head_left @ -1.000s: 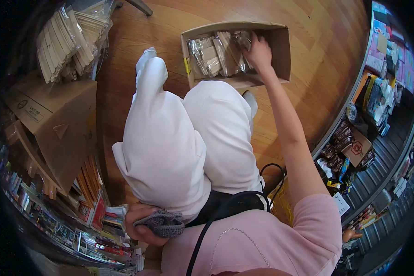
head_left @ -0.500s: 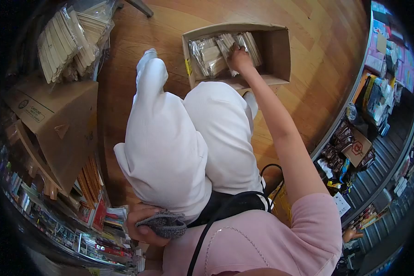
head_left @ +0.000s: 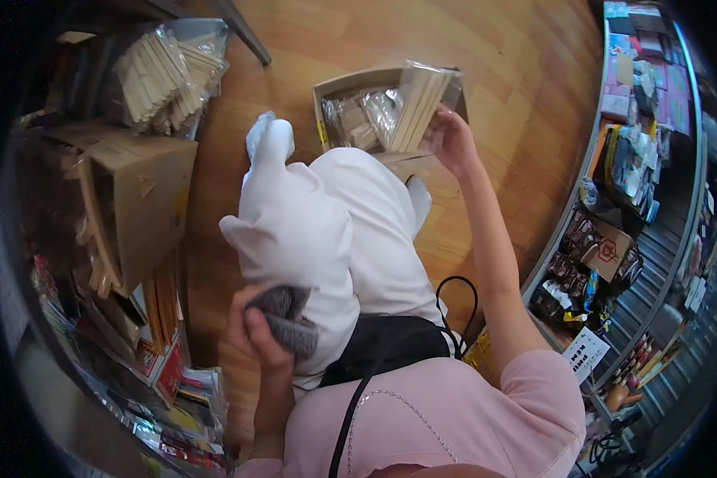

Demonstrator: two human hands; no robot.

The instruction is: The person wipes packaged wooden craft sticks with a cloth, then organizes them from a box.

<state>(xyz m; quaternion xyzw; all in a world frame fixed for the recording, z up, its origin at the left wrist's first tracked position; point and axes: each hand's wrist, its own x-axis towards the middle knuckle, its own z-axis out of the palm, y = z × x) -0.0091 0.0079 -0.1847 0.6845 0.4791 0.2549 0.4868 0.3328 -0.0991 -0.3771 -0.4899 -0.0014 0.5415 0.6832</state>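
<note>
My right hand (head_left: 452, 142) grips the right side of a clear plastic pack of flat wooden sticks (head_left: 419, 105), raised and tilted over an open cardboard box (head_left: 358, 80) on the floor. More clear-wrapped packs (head_left: 365, 119) lie inside the box. Over my left thigh, my left hand (head_left: 264, 328) is closed on a folded grey cloth (head_left: 288, 320), thumb on its near side.
Bagged wooden sticks (head_left: 155, 78) sit at the upper left, above a large cardboard box (head_left: 155, 191). Shelves of packaged goods (head_left: 629, 167) run along the right. A dark furniture leg (head_left: 247, 36) stands at the top. Magazines and packets (head_left: 191, 406) are at lower left.
My right hand has lifted one stick pack out of the box and moved slightly right. My left hand has risen with the grey cloth. The view has shifted.
</note>
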